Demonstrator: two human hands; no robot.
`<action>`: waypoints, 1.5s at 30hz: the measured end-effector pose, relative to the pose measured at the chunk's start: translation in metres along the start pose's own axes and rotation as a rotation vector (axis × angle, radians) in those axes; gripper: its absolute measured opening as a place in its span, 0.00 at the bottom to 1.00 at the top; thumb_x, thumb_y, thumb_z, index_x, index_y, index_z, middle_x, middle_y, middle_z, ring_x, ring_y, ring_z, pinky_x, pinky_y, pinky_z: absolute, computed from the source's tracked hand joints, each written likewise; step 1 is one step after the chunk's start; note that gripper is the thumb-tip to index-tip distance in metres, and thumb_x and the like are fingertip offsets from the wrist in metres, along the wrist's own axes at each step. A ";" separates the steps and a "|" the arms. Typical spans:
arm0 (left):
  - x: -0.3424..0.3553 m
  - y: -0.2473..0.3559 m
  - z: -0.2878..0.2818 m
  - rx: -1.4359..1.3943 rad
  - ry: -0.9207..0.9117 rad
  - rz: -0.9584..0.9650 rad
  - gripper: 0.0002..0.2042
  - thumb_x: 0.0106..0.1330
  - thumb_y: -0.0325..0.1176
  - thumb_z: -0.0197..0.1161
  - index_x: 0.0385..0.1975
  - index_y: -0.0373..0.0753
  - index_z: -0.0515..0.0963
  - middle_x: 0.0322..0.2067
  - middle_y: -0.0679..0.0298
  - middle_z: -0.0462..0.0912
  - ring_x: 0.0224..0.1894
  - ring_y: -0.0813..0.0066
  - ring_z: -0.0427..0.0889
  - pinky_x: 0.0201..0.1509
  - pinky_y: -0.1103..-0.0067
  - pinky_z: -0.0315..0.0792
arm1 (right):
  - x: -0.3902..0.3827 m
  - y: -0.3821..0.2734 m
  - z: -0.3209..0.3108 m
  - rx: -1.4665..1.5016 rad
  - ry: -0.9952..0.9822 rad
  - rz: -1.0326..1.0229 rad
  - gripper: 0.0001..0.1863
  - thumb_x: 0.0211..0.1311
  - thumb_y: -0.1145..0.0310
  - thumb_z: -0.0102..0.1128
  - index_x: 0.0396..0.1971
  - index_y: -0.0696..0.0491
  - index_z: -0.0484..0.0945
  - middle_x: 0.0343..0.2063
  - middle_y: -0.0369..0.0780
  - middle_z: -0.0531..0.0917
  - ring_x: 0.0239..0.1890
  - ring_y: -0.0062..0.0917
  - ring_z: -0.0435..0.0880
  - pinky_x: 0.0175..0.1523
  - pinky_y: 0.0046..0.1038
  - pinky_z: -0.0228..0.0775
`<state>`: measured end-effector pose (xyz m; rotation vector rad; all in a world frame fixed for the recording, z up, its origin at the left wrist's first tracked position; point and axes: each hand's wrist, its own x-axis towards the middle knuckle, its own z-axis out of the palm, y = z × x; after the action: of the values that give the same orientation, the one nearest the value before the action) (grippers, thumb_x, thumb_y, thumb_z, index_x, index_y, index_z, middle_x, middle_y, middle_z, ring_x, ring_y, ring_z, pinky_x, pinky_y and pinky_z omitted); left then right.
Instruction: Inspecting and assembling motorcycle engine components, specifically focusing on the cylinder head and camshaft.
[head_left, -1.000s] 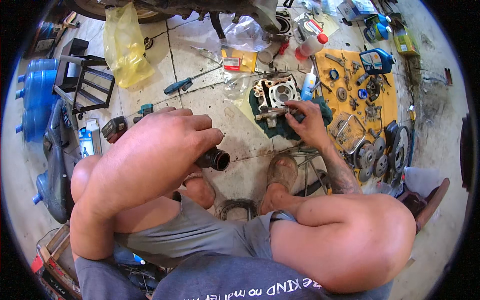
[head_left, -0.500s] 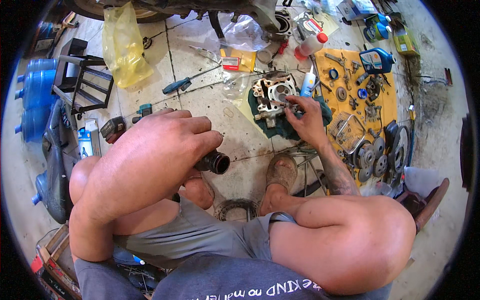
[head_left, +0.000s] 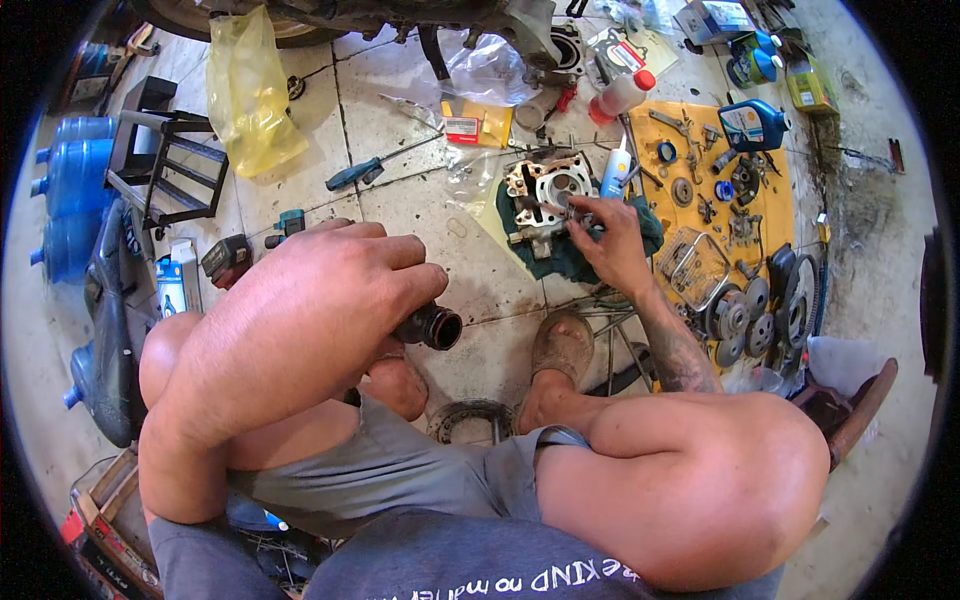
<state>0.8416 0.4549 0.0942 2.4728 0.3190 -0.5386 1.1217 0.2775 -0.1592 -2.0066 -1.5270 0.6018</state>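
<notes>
My left hand (head_left: 350,290) is closed around a dark, tube-like part (head_left: 430,325), whose open ringed end points toward the right. My right hand (head_left: 605,235) reaches to the metal cylinder head (head_left: 540,185), its thumb and forefinger at the head's lower right around something small that I cannot make out. That head rests on a dark green cloth (head_left: 535,260). Beside it stands a white-and-blue squeeze tube (head_left: 616,170).
An orange sheet (head_left: 660,130) holds loose engine parts and a wire basket (head_left: 690,265). Ahead are a vehicle's underside (head_left: 440,25), a screwdriver (head_left: 355,173), a red-capped bottle (head_left: 620,92) and a yellow bag (head_left: 250,100). A black step frame (head_left: 175,170) and blue jugs (head_left: 75,180) sit left.
My right fingertips have shifted slightly over the cylinder head, and the rod-like piece seen under them earlier is less visible. My left hand and its tube have barely moved.
</notes>
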 end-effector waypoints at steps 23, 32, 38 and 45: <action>0.004 0.003 -0.002 0.030 -0.070 -0.028 0.18 0.52 0.30 0.71 0.44 0.38 0.79 0.40 0.57 0.81 0.47 0.50 0.81 0.50 0.61 0.76 | 0.012 -0.011 -0.013 -0.053 -0.076 -0.068 0.18 0.58 0.66 0.71 0.50 0.51 0.86 0.35 0.40 0.86 0.43 0.37 0.82 0.55 0.40 0.66; 0.004 0.006 -0.006 0.019 -0.074 -0.036 0.22 0.49 0.28 0.73 0.47 0.38 0.79 0.41 0.57 0.81 0.49 0.50 0.80 0.53 0.61 0.76 | -0.002 -0.007 -0.017 -0.010 -0.047 -0.063 0.17 0.57 0.66 0.71 0.48 0.49 0.87 0.32 0.39 0.84 0.41 0.37 0.81 0.54 0.37 0.65; 0.002 0.006 -0.005 0.018 -0.072 -0.047 0.23 0.49 0.28 0.73 0.48 0.38 0.80 0.41 0.58 0.82 0.50 0.51 0.80 0.53 0.61 0.76 | -0.008 -0.004 -0.018 0.020 0.078 -0.011 0.15 0.56 0.67 0.71 0.45 0.49 0.88 0.33 0.39 0.86 0.41 0.37 0.82 0.51 0.38 0.66; 0.004 0.007 -0.007 0.008 -0.060 -0.032 0.22 0.49 0.28 0.73 0.46 0.38 0.79 0.40 0.58 0.81 0.49 0.50 0.80 0.52 0.61 0.76 | -0.011 -0.005 -0.004 0.052 0.064 -0.086 0.17 0.56 0.67 0.72 0.46 0.48 0.87 0.35 0.39 0.87 0.42 0.37 0.83 0.52 0.39 0.67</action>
<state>0.8499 0.4537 0.1015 2.4580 0.3335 -0.6270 1.1180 0.2672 -0.1529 -1.8929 -1.5354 0.5327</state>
